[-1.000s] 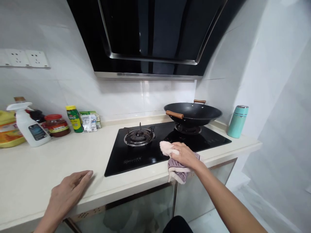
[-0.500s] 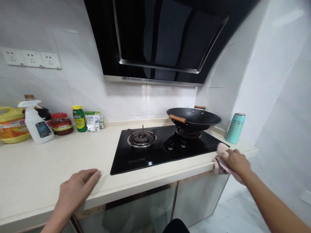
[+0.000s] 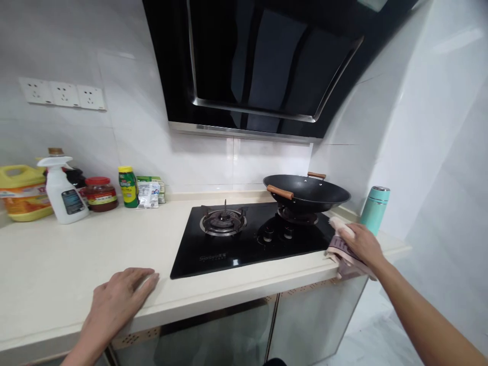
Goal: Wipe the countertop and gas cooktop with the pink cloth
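Here, the right hand (image 3: pixel 363 243) clutched a cloth (image 3: pixel 340 250) (pale pink and purple) by the right front corner of the stove (image 3: pixel 249 249), while the left hand (image 3: pixel 121 294) lay loose, unclenched, on the table (image 3: pixel 114 241).

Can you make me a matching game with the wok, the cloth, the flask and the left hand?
Things:
1. Wok
2. Cloth
3. Flask
4. Left hand

Clues:
A. Gripped in the right hand
B. Palm down on the counter
C. Black, sitting over a burner
D. Turquoise, partly hidden

Right pairs: 1-C, 2-A, 3-D, 4-B
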Action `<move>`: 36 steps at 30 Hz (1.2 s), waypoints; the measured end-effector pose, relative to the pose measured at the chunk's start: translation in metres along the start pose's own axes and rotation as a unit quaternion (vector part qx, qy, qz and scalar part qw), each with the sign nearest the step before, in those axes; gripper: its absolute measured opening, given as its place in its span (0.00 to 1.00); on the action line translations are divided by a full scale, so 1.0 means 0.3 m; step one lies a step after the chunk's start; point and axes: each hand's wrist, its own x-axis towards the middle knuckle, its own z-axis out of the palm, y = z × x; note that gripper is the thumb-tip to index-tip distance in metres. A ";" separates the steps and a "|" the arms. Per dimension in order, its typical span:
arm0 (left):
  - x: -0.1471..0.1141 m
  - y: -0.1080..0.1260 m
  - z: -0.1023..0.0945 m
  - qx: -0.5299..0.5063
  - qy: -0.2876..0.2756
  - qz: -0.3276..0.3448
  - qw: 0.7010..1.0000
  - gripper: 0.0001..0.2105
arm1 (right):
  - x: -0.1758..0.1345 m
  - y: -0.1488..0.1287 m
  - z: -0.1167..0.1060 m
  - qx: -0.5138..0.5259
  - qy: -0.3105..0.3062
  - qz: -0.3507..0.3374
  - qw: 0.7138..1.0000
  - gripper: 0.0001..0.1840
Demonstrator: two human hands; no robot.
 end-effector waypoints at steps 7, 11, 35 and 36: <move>0.002 -0.001 0.004 -0.008 0.001 -0.001 1.000 0.21 | 0.017 -0.251 0.105 -0.059 -0.131 -0.022 0.989 0.26; 0.006 -0.006 0.018 -0.010 0.008 0.006 1.000 0.20 | -0.074 -0.354 0.065 -0.076 -0.135 -0.107 0.982 0.24; -0.037 0.034 0.014 -0.013 0.042 0.003 0.999 0.22 | -0.037 -0.987 0.043 0.266 -0.060 -0.140 0.952 0.31; -0.039 0.035 0.014 -0.016 0.044 0.001 0.999 0.22 | 0.011 -1.005 0.054 0.260 -0.060 -0.124 0.956 0.31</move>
